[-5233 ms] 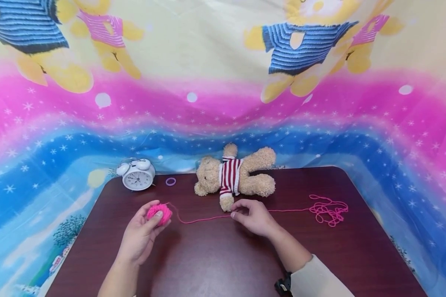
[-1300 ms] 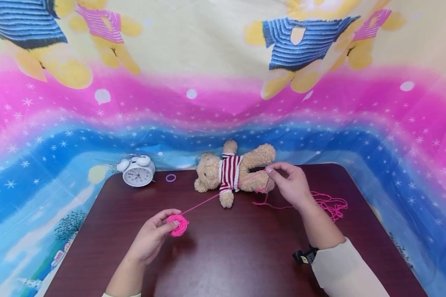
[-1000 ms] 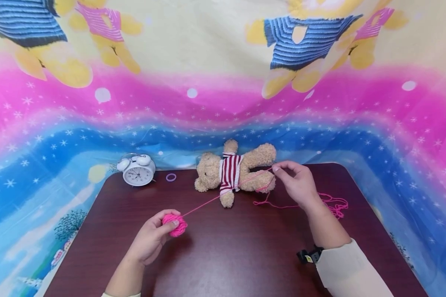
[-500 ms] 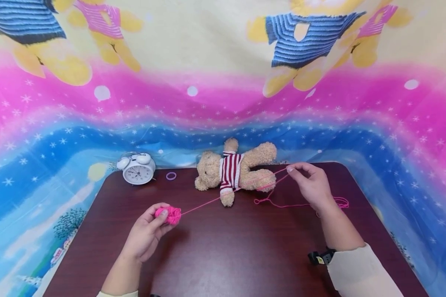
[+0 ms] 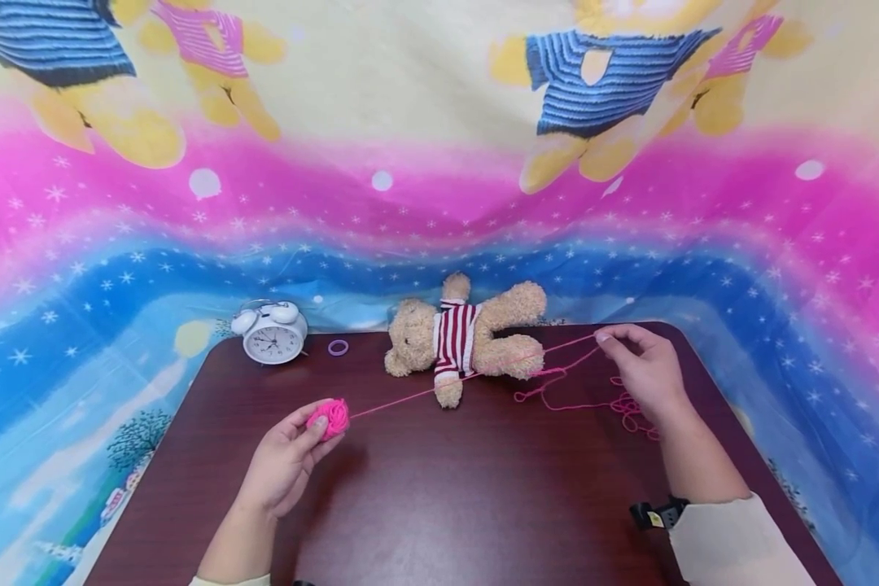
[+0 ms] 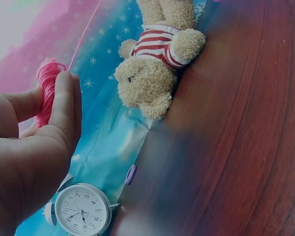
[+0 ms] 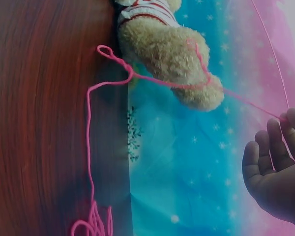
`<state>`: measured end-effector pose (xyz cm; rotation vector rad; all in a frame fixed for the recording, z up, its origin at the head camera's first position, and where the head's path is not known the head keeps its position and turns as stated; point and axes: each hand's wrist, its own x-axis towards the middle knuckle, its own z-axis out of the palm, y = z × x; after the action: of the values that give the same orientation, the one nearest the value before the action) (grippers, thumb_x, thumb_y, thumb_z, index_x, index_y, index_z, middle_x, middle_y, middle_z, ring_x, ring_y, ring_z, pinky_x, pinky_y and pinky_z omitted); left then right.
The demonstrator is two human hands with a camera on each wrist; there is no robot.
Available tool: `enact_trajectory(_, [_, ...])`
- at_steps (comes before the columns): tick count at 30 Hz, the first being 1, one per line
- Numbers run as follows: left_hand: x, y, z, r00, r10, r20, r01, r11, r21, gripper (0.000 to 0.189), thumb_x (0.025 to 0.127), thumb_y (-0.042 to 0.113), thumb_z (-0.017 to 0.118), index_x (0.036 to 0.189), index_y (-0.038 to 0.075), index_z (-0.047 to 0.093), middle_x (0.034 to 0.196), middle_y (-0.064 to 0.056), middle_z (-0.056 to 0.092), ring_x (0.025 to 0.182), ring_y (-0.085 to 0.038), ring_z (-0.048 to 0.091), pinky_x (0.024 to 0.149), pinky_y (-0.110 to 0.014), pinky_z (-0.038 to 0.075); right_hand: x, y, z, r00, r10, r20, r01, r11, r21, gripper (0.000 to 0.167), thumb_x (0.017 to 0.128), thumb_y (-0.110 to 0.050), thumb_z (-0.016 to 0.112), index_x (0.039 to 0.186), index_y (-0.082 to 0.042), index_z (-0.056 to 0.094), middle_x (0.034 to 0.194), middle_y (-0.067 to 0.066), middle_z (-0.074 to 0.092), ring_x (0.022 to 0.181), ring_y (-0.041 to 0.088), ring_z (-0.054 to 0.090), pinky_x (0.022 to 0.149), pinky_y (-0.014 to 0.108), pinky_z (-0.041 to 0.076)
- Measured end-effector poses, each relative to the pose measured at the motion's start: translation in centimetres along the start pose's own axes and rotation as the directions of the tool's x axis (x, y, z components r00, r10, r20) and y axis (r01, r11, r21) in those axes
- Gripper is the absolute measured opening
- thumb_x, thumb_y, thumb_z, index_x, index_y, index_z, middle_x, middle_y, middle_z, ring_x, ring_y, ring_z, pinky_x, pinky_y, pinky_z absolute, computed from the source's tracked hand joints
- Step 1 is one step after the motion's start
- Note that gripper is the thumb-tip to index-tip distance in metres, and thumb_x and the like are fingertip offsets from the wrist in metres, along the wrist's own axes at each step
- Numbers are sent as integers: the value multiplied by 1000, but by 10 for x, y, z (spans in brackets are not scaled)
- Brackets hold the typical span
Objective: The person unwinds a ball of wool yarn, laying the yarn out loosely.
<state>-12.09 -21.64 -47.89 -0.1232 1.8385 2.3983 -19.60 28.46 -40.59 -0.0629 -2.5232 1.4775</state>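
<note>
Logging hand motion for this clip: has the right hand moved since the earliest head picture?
Yes. Judged against the teddy bear, which lies in place, the right hand has shifted rightward, from beside its near paw to beyond its feet.

The yarn ball [image 5: 330, 419] is hot pink, and the yarn strand [image 5: 395, 400] and yarn tangle [image 5: 633, 415] share that pink. The teddy bear [image 5: 505, 356] is tan, its shirt [image 5: 454, 335] striped dark red and white with white edging. The alarm clock [image 5: 273, 342] is white, with dark numerals and hands; the small ring [image 5: 330, 350] is purple. Reddish-brown wood grain marks the table [image 5: 439, 496]. The backdrop cloth [image 5: 425, 212] runs from cream through magenta to blue, dotted with white snowflakes; its printed yellow bears wear striped blue or pink-and-white tops. The sleeve [image 5: 740, 541] is off-white, the wristband [image 5: 662, 514] black.
</note>
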Motion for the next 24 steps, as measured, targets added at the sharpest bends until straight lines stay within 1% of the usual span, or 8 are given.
enact_trajectory(3, [-1,-1,-1,1000,-11,-9,11,999,32,54,105,12,61,151,-8,39,128,-5,65,115,-17,68,98,-32,55,0,1,-6,1000,3,-15,-3,1000,15,45,102,-43,65,122,-3,72,113,-8,66,97,8,63,78,17,51])
enact_trajectory(7, [-4,0,-4,999,-14,-28,16,998,62,48,105,12,62,147,-3,46,121,-4,68,108,-16,70,92,-29,57,1,3,-16,999,14,-29,-13,1000,16,45,102,-44,65,123,-4,71,114,-9,64,97,7,61,80,17,50])
enact_trajectory(9, [-5,1,-5,999,-10,-38,12,998,62,44,104,11,62,145,0,50,117,-3,70,106,-16,71,89,-28,58,2,5,-20,999,19,-38,-18,1000,18,45,102,-44,65,122,-5,71,113,-11,64,96,7,62,79,16,50])
enact_trajectory(11, [-6,2,-7,999,-8,-47,10,999,54,39,104,11,63,141,3,53,112,-3,71,102,-16,72,87,-28,58,3,8,-23,998,19,-53,-17,999,45,43,102,-41,67,121,-3,71,111,-14,65,94,7,63,79,16,51])
enact_trajectory(16, [-8,1,-11,999,7,-46,-6,1000,15,28,104,8,62,132,10,59,106,-2,70,96,-15,71,86,-29,58,5,15,-31,996,9,-90,-1,996,89,37,101,-33,69,118,0,72,105,-20,68,87,5,65,78,14,52])
enact_trajectory(18, [-9,1,-12,999,13,-46,-13,1000,5,27,104,8,61,130,11,59,106,-2,70,97,-16,71,87,-30,59,5,18,-36,995,19,-97,-10,996,87,35,101,-33,69,118,-2,73,104,-21,68,86,4,65,77,13,52])
enact_trajectory(20, [-9,1,-14,999,24,-38,-24,1000,-6,28,104,7,60,132,9,58,108,-4,69,98,-17,71,90,-31,59,5,21,-41,994,33,-105,-24,996,85,33,101,-33,69,118,-5,74,103,-22,67,85,4,65,76,13,51])
enact_trajectory(24, [-9,2,-18,999,24,-25,-25,999,-22,36,104,7,60,139,7,49,115,-5,68,103,-19,72,93,-34,59,7,27,-50,988,72,-138,-55,991,125,25,100,-28,71,114,-8,76,98,-23,67,82,3,67,76,14,50])
